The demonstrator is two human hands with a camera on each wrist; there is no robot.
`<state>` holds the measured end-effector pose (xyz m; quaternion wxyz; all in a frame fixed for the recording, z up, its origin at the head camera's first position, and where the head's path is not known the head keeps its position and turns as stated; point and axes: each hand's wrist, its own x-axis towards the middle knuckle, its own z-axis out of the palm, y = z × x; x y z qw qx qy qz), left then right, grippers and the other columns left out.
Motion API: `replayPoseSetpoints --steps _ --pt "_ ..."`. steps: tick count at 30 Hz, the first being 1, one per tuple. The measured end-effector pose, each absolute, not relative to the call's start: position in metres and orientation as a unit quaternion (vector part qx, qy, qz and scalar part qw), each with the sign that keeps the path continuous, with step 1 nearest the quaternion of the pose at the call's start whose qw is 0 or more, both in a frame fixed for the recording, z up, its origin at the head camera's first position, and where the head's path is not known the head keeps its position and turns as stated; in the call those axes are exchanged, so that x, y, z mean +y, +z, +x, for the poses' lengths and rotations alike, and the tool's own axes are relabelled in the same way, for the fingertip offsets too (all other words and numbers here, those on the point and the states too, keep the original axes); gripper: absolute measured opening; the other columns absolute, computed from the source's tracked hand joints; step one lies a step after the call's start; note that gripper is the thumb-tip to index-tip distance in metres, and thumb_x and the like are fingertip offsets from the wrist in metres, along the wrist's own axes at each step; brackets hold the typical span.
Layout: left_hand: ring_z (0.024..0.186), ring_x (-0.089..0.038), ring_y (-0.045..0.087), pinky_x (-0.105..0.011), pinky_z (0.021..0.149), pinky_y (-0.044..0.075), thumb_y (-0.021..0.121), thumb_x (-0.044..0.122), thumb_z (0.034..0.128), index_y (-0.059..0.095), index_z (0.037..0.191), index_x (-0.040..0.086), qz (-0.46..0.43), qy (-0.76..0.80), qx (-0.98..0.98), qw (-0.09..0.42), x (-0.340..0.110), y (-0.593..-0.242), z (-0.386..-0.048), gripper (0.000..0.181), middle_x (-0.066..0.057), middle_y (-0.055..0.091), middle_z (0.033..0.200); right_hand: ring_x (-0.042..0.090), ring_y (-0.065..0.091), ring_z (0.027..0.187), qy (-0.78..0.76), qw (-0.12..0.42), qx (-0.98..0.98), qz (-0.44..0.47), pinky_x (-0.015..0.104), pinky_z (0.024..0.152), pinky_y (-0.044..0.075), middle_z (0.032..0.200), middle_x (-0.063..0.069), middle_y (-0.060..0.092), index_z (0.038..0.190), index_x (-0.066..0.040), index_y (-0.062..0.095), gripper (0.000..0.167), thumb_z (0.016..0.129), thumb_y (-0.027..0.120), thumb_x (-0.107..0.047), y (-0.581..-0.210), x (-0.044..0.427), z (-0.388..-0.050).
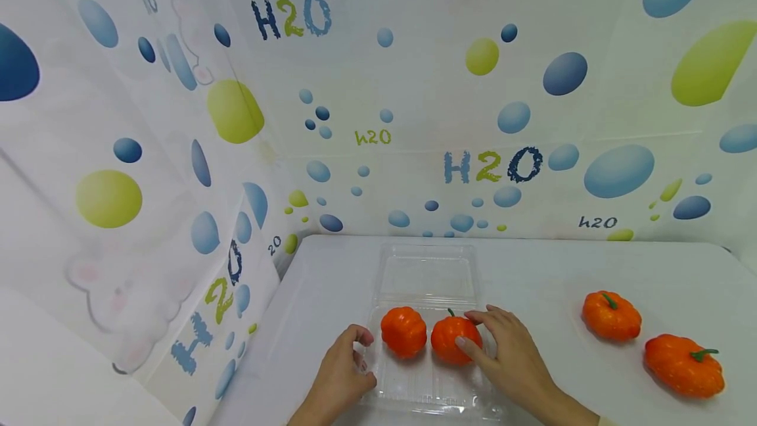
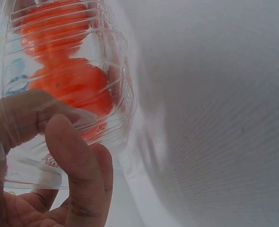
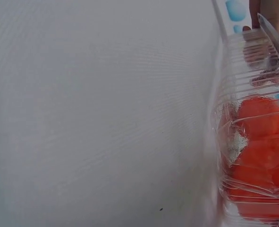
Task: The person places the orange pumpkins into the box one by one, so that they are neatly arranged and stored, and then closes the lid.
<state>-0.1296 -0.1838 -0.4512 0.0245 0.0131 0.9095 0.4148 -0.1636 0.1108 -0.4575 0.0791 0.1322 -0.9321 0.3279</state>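
Note:
A clear plastic container (image 1: pixel 408 386) lies with its lid (image 1: pixel 427 275) folded back. Inside sit two orange pumpkins side by side, the left one (image 1: pixel 403 332) and the right one (image 1: pixel 451 340), which has a green stem. My left hand (image 1: pixel 342 373) grips the container's left edge; in the left wrist view the curled fingers and thumb of that hand (image 2: pixel 75 165) meet at the clear wall. My right hand (image 1: pixel 514 355) holds the right pumpkin, thumb in front and fingers behind. The right wrist view shows orange shapes (image 3: pixel 262 161) through the container's ribbed side.
Two more orange pumpkins with green stems, one farther back (image 1: pixel 612 316) and one nearer (image 1: pixel 683 365), lie on the white table (image 1: pixel 544 281) at the right. A white curtain (image 1: pixel 414 84) with blue and green spots hangs behind the table and along its left.

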Motion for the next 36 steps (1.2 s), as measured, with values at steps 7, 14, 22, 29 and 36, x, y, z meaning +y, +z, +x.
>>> replayPoseSetpoints --steps 7,14,22,29,36 --pt "0.076 -0.018 0.050 -0.026 0.060 0.045 0.080 -0.004 0.0654 0.053 0.112 0.009 0.019 0.413 0.910 0.019 -0.184 -0.452 -0.130 0.055 -0.005 0.052 0.094 0.033 0.050 0.129 0.322 0.062 -0.938 0.116 0.065 0.103 0.038 0.136 0.008 0.058 0.132 -0.017 0.064 0.063 0.087 0.069 -0.061 -0.453 0.115 -0.162" --pt "0.075 -0.017 0.050 -0.025 0.060 0.046 0.080 -0.004 0.0654 0.053 0.112 0.010 0.020 0.412 0.911 0.019 -0.184 -0.451 -0.129 0.055 -0.005 0.053 0.095 0.031 0.054 0.124 0.333 0.069 -0.933 0.113 0.061 0.098 0.045 0.137 0.005 0.056 0.132 -0.016 0.064 0.069 0.085 0.066 -0.067 -0.451 0.125 -0.156" --pt "0.075 -0.016 0.049 -0.025 0.060 0.045 0.080 -0.004 0.0659 0.054 0.113 0.009 0.021 0.416 0.909 0.020 -0.184 -0.450 -0.129 0.055 -0.005 0.052 0.094 0.032 0.049 0.127 0.329 0.102 -0.931 0.117 0.062 0.097 0.045 0.140 0.005 0.050 0.132 -0.013 0.062 0.067 0.084 0.074 -0.058 -0.455 0.147 -0.151" --pt "0.076 -0.017 0.050 -0.025 0.061 0.046 0.081 -0.004 0.0652 0.054 0.112 0.009 0.017 0.412 0.911 0.022 -0.184 -0.452 -0.130 0.056 -0.005 0.053 0.094 0.041 0.032 0.139 0.299 0.107 -0.942 0.107 0.073 0.099 0.035 0.146 0.013 0.044 0.135 -0.012 0.057 0.071 0.083 0.075 -0.057 -0.458 0.175 -0.149" --pt "0.076 -0.016 0.050 -0.026 0.062 0.044 0.079 -0.005 0.0644 0.053 0.112 0.010 0.029 0.414 0.910 0.015 -0.186 -0.453 -0.129 0.056 -0.005 0.053 0.095 0.050 0.023 0.134 0.269 0.124 -0.954 0.040 0.081 0.091 0.031 0.159 0.024 0.016 0.144 -0.005 0.046 0.091 0.079 0.076 -0.062 -0.466 0.218 -0.146"
